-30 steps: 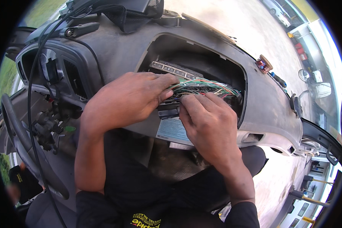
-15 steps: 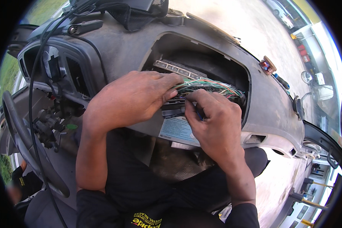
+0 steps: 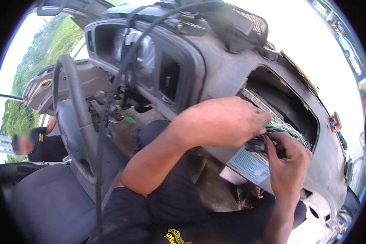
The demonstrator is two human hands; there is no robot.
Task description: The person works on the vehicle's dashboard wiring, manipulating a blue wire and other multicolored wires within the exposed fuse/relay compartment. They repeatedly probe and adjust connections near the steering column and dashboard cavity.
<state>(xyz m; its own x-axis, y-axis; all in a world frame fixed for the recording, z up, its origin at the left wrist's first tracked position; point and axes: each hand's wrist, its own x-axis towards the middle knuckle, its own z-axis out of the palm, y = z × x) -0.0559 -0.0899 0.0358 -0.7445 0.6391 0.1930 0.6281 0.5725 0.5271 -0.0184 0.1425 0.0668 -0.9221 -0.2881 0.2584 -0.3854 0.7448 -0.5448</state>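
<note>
I am inside a car, facing a grey dashboard [image 3: 232, 77] with an open cavity [image 3: 286, 107] on its right side. A bundle of green and white wires [image 3: 290, 133] hangs out of that cavity, ending in a dark connector block [image 3: 258, 144]. My left hand [image 3: 227, 122] reaches across from the left and its fingers pinch the wire bundle at the connector. My right hand [image 3: 286, 166] comes up from below and grips the dark connector with its fingertips. A pale blue label [image 3: 248, 164] sits on a metal box just under both hands.
The steering wheel [image 3: 71, 118] and exposed steering column [image 3: 110, 112] are at the left. A black cable [image 3: 110, 105] runs from the dash top down past the wheel. A grey seat [image 3: 49, 203] lies at lower left. Another person [image 3: 36, 142] sits outside the open door.
The view has swung left, so the wheel and open door now show. Both hands stay together at the wires and connector; the right hand has shifted slightly lower.
</note>
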